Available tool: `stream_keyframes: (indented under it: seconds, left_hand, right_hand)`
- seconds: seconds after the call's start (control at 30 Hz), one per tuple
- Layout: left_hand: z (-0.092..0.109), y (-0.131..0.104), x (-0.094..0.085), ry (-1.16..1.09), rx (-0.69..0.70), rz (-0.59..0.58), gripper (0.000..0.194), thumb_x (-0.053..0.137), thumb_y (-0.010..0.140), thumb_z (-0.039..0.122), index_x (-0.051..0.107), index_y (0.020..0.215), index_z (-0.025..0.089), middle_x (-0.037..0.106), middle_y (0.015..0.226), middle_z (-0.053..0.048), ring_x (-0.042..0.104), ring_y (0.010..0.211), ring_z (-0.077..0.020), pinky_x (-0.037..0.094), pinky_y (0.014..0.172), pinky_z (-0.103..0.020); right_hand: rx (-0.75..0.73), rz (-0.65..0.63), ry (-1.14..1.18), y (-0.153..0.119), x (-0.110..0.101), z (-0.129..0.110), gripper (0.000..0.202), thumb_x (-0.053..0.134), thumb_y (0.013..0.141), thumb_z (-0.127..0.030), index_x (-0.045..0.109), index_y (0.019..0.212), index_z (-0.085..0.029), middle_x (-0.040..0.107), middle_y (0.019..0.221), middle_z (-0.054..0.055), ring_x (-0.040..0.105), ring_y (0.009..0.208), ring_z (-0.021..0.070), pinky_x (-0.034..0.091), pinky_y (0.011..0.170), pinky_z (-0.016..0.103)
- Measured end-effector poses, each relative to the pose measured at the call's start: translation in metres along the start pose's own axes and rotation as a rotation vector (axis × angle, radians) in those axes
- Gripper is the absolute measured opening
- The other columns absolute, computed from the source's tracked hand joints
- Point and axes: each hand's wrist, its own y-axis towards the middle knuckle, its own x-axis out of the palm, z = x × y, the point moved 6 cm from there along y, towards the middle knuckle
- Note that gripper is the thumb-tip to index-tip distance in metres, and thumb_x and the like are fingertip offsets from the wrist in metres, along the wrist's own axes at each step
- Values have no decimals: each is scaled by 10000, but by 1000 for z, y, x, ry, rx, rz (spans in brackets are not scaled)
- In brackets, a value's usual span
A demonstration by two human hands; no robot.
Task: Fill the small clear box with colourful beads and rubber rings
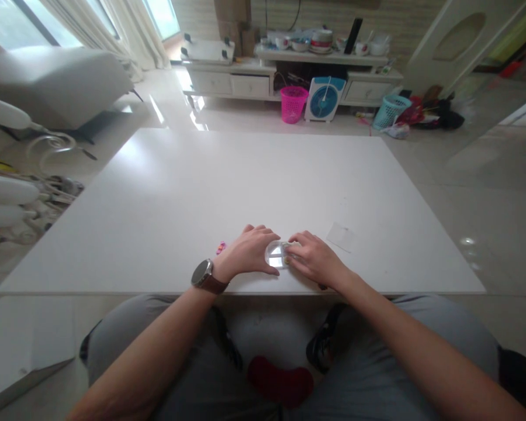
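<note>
A small round clear case (275,255) with dividers lies on the white table near its front edge. My left hand (254,251) curves around the case's left side, thumb at the near edge and fingers at the far edge. Over the right half is my right hand (311,257), its fingers bent together and down at the compartments. Those fingers hide that half, and whatever they pinch is too small to make out. Just left of my left hand sits a small pink and orange piece (221,248). A small dark item (322,286) shows partly beneath my right wrist.
A flat clear plastic bag (342,237) lies on the white table (254,175), right of my right hand. Beyond the table are a pink basket (293,105), a blue fan (325,99) and a low cabinet (249,86). My legs are under the front edge.
</note>
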Motion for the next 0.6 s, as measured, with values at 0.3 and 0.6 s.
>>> stream_keyframes:
  seconds: [0.3, 0.6]
  left_hand:
    - [3, 1, 5, 22, 4, -27, 469, 802, 690, 454, 624, 1055, 219, 663, 979, -35, 577, 1001, -252, 353, 878, -374]
    - [3, 1, 5, -11, 7, -26, 481, 811, 689, 433, 635, 1090, 234, 675, 998, -30, 577, 1017, -249, 345, 898, -378]
  right_hand:
    - [212, 166, 148, 12, -1, 20, 85, 619, 927, -243, 676, 927, -181, 652, 947, 66, 550, 954, 231, 465, 879, 377]
    - [229, 188, 177, 20, 8, 29, 83, 684, 875, -203, 735, 810, -202, 660, 869, 39, 567, 898, 205, 471, 827, 336]
